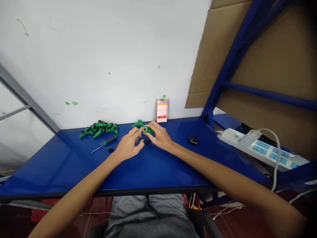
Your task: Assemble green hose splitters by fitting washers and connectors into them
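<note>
My right hand [160, 136] grips a green plastic hose fitting [149, 130] between thumb and fingers, its round pale-rimmed opening turned toward the left. My left hand [130, 144] is just beside that opening, fingers stretched toward it and thumb held apart; whether a fingertip touches the fitting I cannot tell. Behind the hands, another green fitting [138, 123] lies near the wall. A small black part [148, 141] rests on the table between my hands. To the left lie a screwdriver [107, 142] with a green and black handle and a small black piece [110, 150].
A pile of green and black hose fittings [100, 128] lies at the back left of the blue table [148, 172]. A lit phone [161, 112] leans against the wall. At right are a black computer mouse [193, 140] and a white power strip [262, 148] with a cable.
</note>
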`<state>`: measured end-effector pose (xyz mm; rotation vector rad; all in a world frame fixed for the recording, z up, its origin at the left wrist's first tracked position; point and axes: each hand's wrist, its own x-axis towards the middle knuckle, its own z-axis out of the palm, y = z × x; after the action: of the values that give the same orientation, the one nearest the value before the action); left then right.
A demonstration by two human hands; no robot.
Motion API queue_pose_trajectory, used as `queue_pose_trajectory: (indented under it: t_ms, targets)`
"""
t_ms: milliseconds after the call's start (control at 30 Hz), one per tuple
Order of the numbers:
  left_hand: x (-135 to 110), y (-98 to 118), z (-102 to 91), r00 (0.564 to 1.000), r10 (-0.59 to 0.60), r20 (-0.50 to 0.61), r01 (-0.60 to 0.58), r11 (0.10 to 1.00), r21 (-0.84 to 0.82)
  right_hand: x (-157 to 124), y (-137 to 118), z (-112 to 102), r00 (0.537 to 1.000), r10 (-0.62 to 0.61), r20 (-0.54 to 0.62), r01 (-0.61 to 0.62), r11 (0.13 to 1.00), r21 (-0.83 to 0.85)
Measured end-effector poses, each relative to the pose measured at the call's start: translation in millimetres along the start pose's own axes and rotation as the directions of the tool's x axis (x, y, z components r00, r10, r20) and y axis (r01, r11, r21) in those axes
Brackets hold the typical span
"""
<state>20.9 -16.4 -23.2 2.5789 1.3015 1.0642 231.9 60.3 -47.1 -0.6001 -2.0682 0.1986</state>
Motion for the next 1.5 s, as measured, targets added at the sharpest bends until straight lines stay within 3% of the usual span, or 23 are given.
queue_pose_trajectory:
  t_ms: [167,267,400,500,600,733,867,1067,1167,1300,1500]
  targets:
    - [8,-17,-18.0,0.995,0.003,0.095,0.021,0.967,-0.254,4,0,-3,0.999,-0.016,0.037,0.014,0.999,0.042]
    - [10,-26,-26.3,1.000,-0.022,0.016,0.026,0.952,-0.306,7,4,-3,0.998,-0.036,0.056,0.032,0.997,0.069]
    - [10,-31,-26.1,0.988,-0.054,-0.142,0.015,0.966,-0.258,8,12,-5,0.996,-0.037,0.086,0.031,0.997,0.074]
    - [9,-34,-22.7,0.990,-0.045,-0.130,0.027,0.990,-0.138,7,16,-7,0.993,-0.031,0.113,0.021,0.996,0.089]
    - [8,-42,-27.7,0.999,-0.048,-0.022,0.048,0.999,0.005,8,19,-8,0.991,-0.015,0.136,0.001,0.994,0.105]
    - [6,-59,-47.2,0.971,-0.010,0.237,-0.013,0.996,0.093,8,24,-6,0.991,0.016,0.136,-0.031,0.993,0.112]
    - [4,-70,-53.8,0.958,-0.043,0.283,0.019,0.996,0.086,7,28,-4,0.989,0.079,0.124,-0.095,0.987,0.128]
    - [5,-70,-33.6,0.916,-0.033,0.400,-0.021,0.991,0.129,10,24,-7,0.981,0.172,0.089,-0.190,0.947,0.259]
    - [6,-68,-31.4,0.949,-0.038,0.313,0.004,0.994,0.107,12,26,-8,0.960,0.243,0.138,-0.279,0.871,0.405]
    - [8,-59,-37.3,0.995,-0.021,0.100,0.016,0.999,0.052,14,29,-7,0.947,0.273,0.171,-0.322,0.790,0.521]
    - [9,-35,-32.5,0.984,0.110,-0.142,-0.118,0.992,-0.050,12,29,-4,0.951,0.251,0.179,-0.308,0.792,0.528]
